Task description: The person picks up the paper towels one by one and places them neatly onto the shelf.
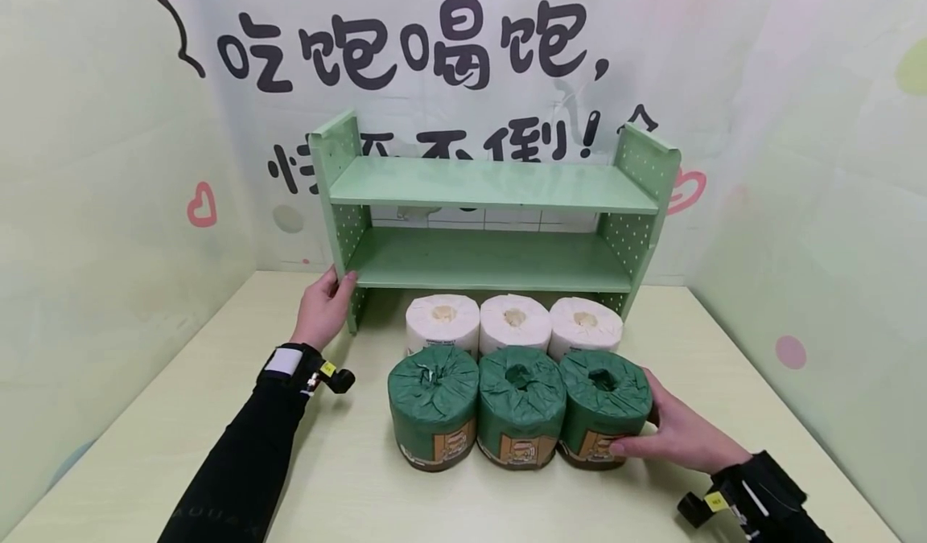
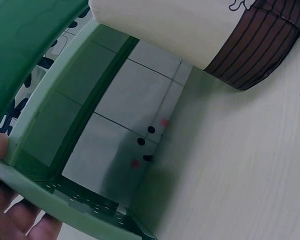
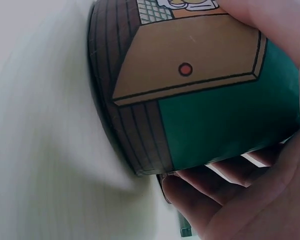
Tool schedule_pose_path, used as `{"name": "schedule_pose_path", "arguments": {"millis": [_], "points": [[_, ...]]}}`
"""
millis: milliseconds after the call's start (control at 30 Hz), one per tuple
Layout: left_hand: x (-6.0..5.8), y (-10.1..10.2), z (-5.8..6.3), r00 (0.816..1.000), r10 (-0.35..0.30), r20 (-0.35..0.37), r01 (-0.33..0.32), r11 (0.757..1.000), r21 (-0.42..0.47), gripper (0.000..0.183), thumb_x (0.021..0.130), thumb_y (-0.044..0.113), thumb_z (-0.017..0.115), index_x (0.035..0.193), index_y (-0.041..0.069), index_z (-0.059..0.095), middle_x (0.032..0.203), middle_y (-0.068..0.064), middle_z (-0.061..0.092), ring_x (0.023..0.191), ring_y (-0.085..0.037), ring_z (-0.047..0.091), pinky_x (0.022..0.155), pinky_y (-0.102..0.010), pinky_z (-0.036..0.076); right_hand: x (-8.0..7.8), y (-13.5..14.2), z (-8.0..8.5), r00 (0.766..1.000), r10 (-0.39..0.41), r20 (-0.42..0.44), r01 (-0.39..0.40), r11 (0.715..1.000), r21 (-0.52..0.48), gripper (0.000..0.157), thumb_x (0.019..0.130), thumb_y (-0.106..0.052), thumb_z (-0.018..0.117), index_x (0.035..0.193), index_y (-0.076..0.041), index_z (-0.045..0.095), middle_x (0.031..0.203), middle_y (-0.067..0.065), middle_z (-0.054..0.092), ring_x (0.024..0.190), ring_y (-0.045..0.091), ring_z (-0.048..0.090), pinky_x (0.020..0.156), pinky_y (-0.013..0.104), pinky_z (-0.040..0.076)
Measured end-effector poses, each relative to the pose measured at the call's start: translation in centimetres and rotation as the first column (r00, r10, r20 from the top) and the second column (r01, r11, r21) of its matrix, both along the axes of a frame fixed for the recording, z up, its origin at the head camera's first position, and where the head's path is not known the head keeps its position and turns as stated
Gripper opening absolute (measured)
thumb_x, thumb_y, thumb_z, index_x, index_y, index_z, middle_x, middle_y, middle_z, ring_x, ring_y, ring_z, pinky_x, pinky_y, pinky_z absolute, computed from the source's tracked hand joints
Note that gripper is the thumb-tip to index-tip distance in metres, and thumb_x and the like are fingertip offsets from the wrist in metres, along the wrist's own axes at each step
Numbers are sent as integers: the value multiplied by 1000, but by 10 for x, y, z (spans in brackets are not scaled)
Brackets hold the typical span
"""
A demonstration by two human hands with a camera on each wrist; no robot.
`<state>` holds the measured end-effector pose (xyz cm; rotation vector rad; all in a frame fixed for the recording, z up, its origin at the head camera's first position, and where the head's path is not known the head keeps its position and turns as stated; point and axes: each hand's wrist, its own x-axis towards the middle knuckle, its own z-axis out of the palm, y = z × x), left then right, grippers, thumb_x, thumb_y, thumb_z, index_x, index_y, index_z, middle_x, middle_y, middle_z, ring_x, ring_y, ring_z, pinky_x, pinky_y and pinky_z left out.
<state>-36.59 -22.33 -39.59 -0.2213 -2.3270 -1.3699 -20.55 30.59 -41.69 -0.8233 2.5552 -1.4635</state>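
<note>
My left hand [image 1: 322, 311] grips the lower left side panel of a light green two-tier shelf [image 1: 492, 257], thumb in front. In the left wrist view, its fingers [image 2: 42, 231] curl behind the panel's edge. My right hand [image 1: 688, 432] holds the rightmost green-wrapped toilet roll [image 1: 623, 418] from its right side, thumb across the front. In the right wrist view, the fingers reach round the far side of this roll [image 3: 225, 125]. The roll stands in a row beside a middle green roll [image 1: 521, 414] and a left green roll [image 1: 427, 414].
Behind the green row, three white-wrapped toilet rolls [image 1: 443, 332] stand partly under the shelf's lower board. All rest on a pale wooden table [image 1: 348, 479]. A printed cloth wall [image 1: 463, 100] with black lettering rises behind the shelf, with side walls left and right.
</note>
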Motion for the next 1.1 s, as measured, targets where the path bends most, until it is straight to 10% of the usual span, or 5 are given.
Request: {"name": "schedule_pose_path", "arguments": {"millis": [1100], "points": [[-2,-1,-2,999,7,-45,-7,1000,4,46,107,41,46,140,11,55,74,-7,49,62,-16,45,50,-26,39,0,1,1,999,-20,-48,20,1000,8,94,79,-16,87,151,-21,27,139,1,46,125,22,43,92,59,41]]}}
